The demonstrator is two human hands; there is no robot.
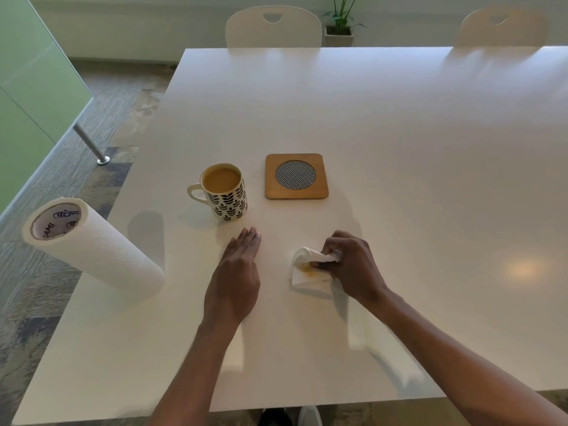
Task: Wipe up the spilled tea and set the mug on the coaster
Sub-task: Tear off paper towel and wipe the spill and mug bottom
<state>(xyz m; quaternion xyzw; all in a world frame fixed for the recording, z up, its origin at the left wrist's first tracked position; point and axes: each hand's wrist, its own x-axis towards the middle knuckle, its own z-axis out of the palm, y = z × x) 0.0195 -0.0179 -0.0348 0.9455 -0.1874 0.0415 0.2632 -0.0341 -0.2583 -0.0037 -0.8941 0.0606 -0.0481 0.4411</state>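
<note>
The right hand (347,265) pinches a tea-stained paper towel (309,269) against the table (399,133); the left hand (238,272) lies flat, holding nothing. The mug (226,192) (nearly full) stands beside the coaster (296,176), so 1 hasty lift could slop more tea.

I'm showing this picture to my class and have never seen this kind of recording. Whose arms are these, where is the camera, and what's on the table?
There is no machine: a person wears a camera on the head, looking down at their own two hands. On the white table stand a leaf-patterned mug full of tea, a wooden coaster beside it, not under it, and a paper towel roll. The right hand pinches a crumpled paper towel stained with tea. The left hand lies flat and empty on the table.
</note>
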